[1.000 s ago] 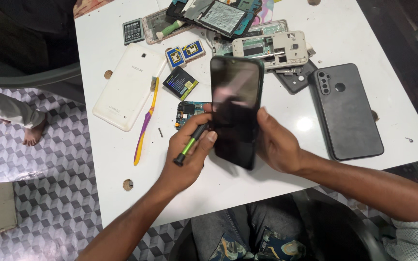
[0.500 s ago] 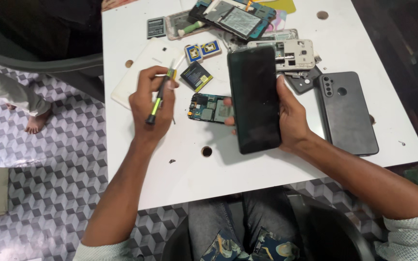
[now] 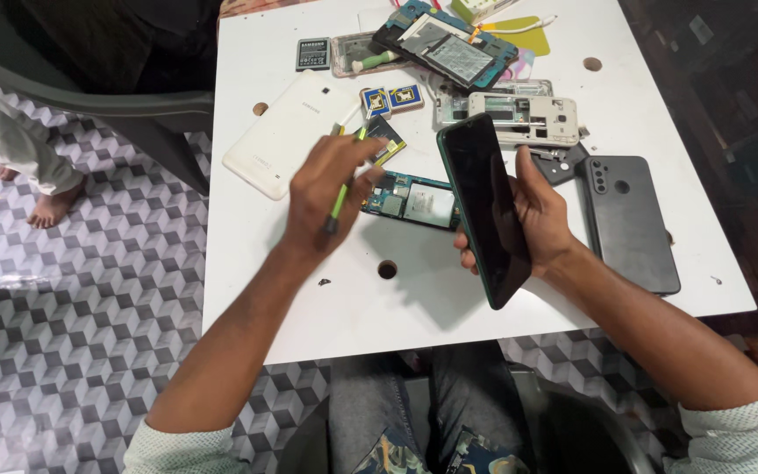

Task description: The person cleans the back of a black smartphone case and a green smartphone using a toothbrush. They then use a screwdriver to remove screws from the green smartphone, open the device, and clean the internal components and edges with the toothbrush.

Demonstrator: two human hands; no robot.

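My right hand [image 3: 544, 219] grips a black phone [image 3: 482, 207] with a dark green edge, tilted upright above the white table [image 3: 449, 307], screen facing left. My left hand [image 3: 325, 191] holds a thin green and black tool [image 3: 340, 198], its far end near a small black and yellow part [image 3: 386, 139]. Between my hands a green circuit board [image 3: 412, 200] lies flat on the table.
A white tablet back [image 3: 289, 132] lies at the left, a dark phone back cover [image 3: 626, 219] at the right. A white phone frame [image 3: 519, 116], an opened phone with battery [image 3: 446, 44], a loose battery [image 3: 313, 53] and small cards sit farther back. A bare foot [image 3: 50, 206] stands on the patterned floor.
My left hand with the green tool has swung right, toward the circuit board. My right hand has tilted the phone more on edge.
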